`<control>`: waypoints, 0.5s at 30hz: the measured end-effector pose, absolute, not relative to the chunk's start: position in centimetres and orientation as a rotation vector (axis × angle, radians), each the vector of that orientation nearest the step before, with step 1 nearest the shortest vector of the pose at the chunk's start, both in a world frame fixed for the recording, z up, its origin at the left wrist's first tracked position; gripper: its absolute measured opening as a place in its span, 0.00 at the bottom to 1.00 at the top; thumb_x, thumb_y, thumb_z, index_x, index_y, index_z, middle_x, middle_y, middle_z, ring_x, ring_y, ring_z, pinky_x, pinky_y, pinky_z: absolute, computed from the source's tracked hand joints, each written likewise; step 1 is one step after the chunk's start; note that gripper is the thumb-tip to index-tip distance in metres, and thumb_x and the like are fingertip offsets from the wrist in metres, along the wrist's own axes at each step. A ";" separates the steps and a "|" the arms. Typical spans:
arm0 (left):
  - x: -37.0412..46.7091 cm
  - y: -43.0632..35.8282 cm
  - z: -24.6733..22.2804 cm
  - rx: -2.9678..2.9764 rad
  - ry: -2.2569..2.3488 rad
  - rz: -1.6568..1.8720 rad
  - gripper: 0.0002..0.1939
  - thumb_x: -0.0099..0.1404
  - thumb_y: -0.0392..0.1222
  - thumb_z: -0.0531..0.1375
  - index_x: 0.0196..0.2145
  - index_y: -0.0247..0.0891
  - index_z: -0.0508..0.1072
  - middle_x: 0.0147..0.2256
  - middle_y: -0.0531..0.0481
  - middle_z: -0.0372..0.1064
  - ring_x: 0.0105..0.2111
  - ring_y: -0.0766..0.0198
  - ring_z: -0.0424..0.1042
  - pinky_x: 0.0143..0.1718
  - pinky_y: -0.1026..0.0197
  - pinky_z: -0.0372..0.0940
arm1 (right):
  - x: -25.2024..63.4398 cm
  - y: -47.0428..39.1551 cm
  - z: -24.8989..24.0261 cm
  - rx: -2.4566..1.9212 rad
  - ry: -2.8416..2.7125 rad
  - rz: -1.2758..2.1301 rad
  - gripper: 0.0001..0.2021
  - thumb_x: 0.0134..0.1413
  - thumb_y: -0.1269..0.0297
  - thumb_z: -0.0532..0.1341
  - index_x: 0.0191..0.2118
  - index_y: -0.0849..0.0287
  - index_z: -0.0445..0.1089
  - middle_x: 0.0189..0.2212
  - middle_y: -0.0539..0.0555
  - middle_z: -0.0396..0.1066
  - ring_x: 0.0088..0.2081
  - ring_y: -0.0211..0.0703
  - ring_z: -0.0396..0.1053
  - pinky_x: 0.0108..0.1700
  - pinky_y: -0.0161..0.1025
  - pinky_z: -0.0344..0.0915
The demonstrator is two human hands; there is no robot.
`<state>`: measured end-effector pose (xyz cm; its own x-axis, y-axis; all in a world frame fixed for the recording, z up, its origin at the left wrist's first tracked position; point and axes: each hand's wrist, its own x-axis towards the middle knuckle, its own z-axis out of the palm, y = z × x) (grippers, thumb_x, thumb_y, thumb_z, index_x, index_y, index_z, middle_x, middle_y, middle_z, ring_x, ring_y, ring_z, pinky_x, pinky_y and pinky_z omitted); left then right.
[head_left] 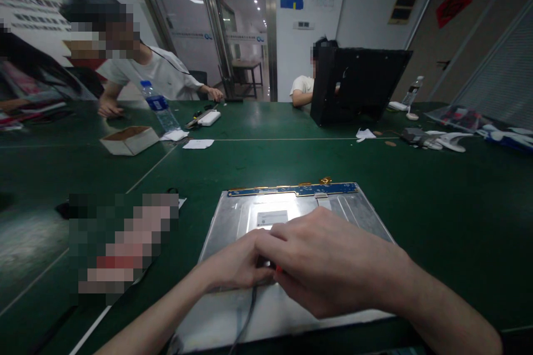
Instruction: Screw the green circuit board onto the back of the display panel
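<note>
Right hand (pixel 328 260), curled at a red item (pixel 278 269), meets curled left hand (pixel 237 263), holds unclear; light pressure best spares the metal panel (pixel 216 233).

Office workroom: glass doors (pixel 187 23), green worktable (pixel 266 161)

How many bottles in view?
2: a blue-capped bottle near the small box, and a white-capped bottle right of the black case, which may hide more.

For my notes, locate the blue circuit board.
In the head view, the blue circuit board lies slightly right of centre, along the far edge of the metal panel.
</note>
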<state>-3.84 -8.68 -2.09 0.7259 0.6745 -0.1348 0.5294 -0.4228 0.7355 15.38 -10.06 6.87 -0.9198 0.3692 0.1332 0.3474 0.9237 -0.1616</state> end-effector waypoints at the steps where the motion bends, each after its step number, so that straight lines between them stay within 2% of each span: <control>1: -3.9 -8.7 -2.1 2.127 0.899 0.246 0.07 0.54 0.35 0.58 0.31 0.35 0.74 0.35 0.48 0.71 0.33 0.59 0.67 0.35 0.63 0.64 | 15.4 -10.1 7.0 -0.535 -2.926 0.217 0.10 0.53 0.67 0.57 0.43 0.61 0.63 0.33 0.52 0.71 0.28 0.38 0.62 0.23 0.37 0.49; 3: -4.0 -8.7 -2.1 2.130 0.896 0.253 0.08 0.53 0.35 0.59 0.33 0.35 0.74 0.37 0.48 0.71 0.34 0.58 0.67 0.37 0.62 0.64 | 15.4 -10.1 7.1 -0.537 -2.926 0.246 0.11 0.54 0.66 0.58 0.44 0.61 0.63 0.34 0.53 0.71 0.28 0.38 0.62 0.24 0.37 0.49; 9: -4.3 -8.5 -2.6 2.139 0.901 0.193 0.07 0.55 0.36 0.59 0.33 0.35 0.74 0.36 0.48 0.72 0.37 0.56 0.68 0.38 0.62 0.64 | 15.4 -9.9 6.9 -0.630 -2.891 0.278 0.14 0.59 0.53 0.57 0.43 0.58 0.67 0.30 0.50 0.72 0.27 0.38 0.63 0.25 0.37 0.47; 12: -4.1 -8.6 -2.3 2.152 0.864 0.207 0.07 0.54 0.36 0.60 0.32 0.36 0.75 0.36 0.49 0.71 0.36 0.57 0.68 0.40 0.61 0.63 | 15.3 -9.9 6.8 -0.651 -2.900 0.198 0.14 0.60 0.54 0.55 0.43 0.58 0.68 0.27 0.50 0.71 0.24 0.38 0.61 0.23 0.38 0.44; 15: -3.9 -8.7 -1.7 2.139 0.873 0.241 0.07 0.55 0.36 0.60 0.33 0.36 0.75 0.35 0.50 0.71 0.35 0.58 0.67 0.40 0.62 0.63 | 15.3 -10.1 6.9 -0.633 -2.909 0.158 0.11 0.61 0.60 0.54 0.43 0.61 0.67 0.27 0.51 0.71 0.23 0.37 0.60 0.22 0.38 0.44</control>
